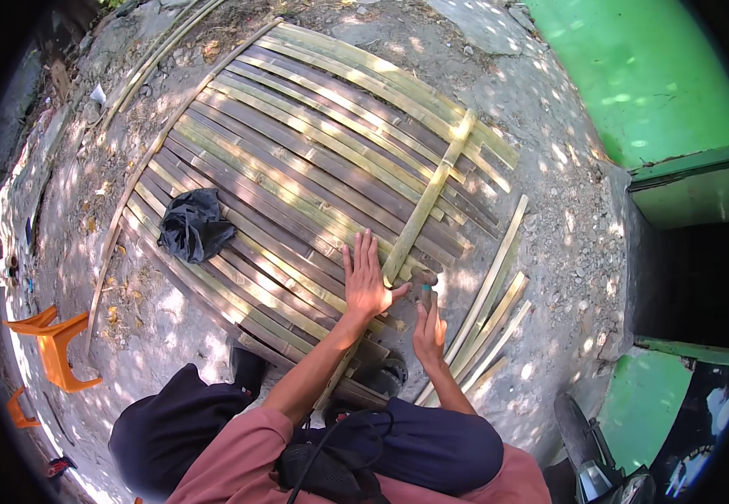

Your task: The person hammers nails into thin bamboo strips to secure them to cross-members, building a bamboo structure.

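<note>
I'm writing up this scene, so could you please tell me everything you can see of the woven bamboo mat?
The bamboo mat lies flat on the dirt ground, woven of long split strips, some pale yellow-green, some dark brown. One thicker pale strip crosses it near the right edge, where strip ends stick out unevenly. A black bag rests on it. The left hand presses flat on it.

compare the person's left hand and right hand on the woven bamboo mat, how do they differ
The left hand lies flat, fingers spread, pressing the woven bamboo strip mat; the right hand is closed around a dark short-handled tool. The left reaches farther onto the mat; the right stays at its edge. Both are bare.
</note>
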Motion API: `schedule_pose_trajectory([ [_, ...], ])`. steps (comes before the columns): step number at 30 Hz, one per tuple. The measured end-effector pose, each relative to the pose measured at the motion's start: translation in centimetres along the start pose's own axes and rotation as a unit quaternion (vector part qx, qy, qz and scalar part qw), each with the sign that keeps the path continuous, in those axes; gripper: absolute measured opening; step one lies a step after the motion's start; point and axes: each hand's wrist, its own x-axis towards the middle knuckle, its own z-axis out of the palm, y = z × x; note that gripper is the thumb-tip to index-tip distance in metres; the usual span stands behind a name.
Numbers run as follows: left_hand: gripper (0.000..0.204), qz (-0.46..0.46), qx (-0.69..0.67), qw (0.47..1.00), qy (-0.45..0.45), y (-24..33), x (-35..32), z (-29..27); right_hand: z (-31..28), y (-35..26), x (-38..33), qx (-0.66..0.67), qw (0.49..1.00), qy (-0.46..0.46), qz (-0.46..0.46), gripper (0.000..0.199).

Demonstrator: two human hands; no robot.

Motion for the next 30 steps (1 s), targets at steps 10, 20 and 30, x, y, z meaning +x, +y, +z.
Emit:
schedule_pose_trajectory([
  [10,0.067,0.140,-0.019,0.988,0.061,-1.1,-0.5,0.5,-0.3,4.1,-7.8,0.074,0.980,0.036,0.183,0.040],
  [20,0.059,0.154,-0.022,0.987,0.050,0.0,-0.6,0.2,-1.2,1.8,-6.9,0.117,0.981,0.045,0.149,0.032],
  [30,0.065,0.092,0.000,0.996,0.009,-2.9,-4.2,-1.7,-1.5,-3.6,3.4,0.085,0.993,0.046,-0.067,0.026],
])
